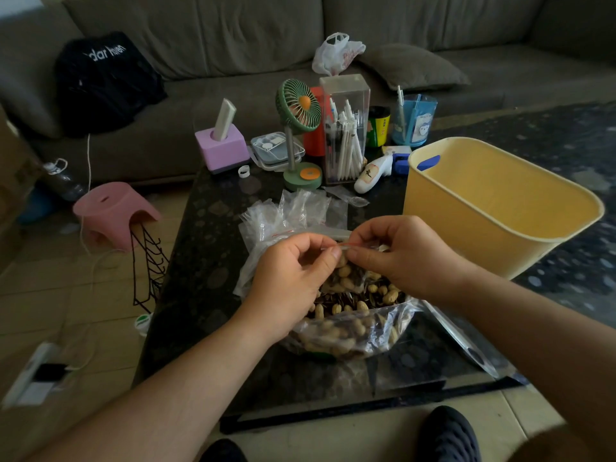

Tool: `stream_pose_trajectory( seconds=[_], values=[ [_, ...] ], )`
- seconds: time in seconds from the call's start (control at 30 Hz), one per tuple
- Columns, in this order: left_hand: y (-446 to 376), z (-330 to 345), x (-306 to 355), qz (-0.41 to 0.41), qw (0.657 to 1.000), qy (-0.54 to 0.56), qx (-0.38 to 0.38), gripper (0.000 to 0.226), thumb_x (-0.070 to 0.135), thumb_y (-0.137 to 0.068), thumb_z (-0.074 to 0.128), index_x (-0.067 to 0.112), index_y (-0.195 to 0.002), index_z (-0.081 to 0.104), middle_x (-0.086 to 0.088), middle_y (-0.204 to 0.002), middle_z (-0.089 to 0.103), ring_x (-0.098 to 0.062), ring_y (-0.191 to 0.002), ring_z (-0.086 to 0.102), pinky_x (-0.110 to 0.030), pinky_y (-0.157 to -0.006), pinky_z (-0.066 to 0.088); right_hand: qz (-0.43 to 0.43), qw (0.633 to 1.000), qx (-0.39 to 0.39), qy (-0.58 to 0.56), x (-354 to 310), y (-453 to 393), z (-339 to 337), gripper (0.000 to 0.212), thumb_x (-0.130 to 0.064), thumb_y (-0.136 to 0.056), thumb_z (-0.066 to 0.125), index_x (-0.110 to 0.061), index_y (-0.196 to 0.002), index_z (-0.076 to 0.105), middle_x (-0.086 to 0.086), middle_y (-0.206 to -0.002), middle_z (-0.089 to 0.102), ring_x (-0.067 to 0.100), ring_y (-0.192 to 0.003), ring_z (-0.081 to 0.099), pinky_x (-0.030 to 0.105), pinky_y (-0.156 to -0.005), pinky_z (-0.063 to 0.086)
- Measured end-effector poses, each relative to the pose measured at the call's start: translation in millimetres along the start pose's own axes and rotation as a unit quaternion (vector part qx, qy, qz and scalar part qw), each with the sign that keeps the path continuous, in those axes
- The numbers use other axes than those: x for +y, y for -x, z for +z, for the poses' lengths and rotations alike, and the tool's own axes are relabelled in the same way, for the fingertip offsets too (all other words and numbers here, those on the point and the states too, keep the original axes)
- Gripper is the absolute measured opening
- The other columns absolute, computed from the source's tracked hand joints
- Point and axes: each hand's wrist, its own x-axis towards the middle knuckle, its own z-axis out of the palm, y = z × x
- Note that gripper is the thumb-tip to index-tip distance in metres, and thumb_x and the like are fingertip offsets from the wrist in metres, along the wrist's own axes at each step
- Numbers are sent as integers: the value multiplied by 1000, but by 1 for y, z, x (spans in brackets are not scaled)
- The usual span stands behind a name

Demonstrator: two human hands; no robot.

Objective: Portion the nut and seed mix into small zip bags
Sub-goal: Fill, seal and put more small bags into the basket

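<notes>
A grey sofa (233, 45) fills the background behind a dark tabletop (206, 261). On the tabletop's right side stands a yellow bin (483, 221). At the near middle lies a large clear bag of nut and seed mix (353, 325), its mouth gaping open and showing peanuts and dark seeds. Directly above it, both hands meet around a small zip bag (343, 271) partly filled with peanuts: the left hand (290, 278) pinches the red-striped zip strip from the left, and the right hand (400, 258) pinches the same strip from the right, thumbs nearly touching. Just beyond the hands lies a loose pile of empty zip bags (293, 211). Farther back stands a green desk fan (298, 128).
</notes>
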Motion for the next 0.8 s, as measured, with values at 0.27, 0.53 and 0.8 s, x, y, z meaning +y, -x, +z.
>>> stream_pose_trajectory(
  seconds=[0.27,0.53,0.8],
  values=[
    [-1,2,-3,-6,1000,15,-2,8,19,-100,72,25,-98,76,6,-93,79,-8,-90,74,-20,-82,58,6,1000,2,7,-1,1,1,5,-23,-91,79,-22,-86,77,-7,-84,76,6,-75,69,12,-68,53],
    [0,8,-6,-21,999,32,0,8,20,-101,70,26,-97,75,8,-88,76,-5,-86,69,-24,-84,59,38,999,-3,-28,-1,-1,4,7,-21,-91,80,-17,-86,77,6,-84,76,25,-80,72,33,-74,60],
    [0,6,-8,-19,1000,24,-6,9,23,-103,68,27,-97,74,2,-92,76,-15,-91,72,-38,-90,62,36,999,-21,-28,-3,-1,2,8,-25,-89,80,-18,-89,78,4,-85,78,21,-81,73,27,-74,60]
  ],
)
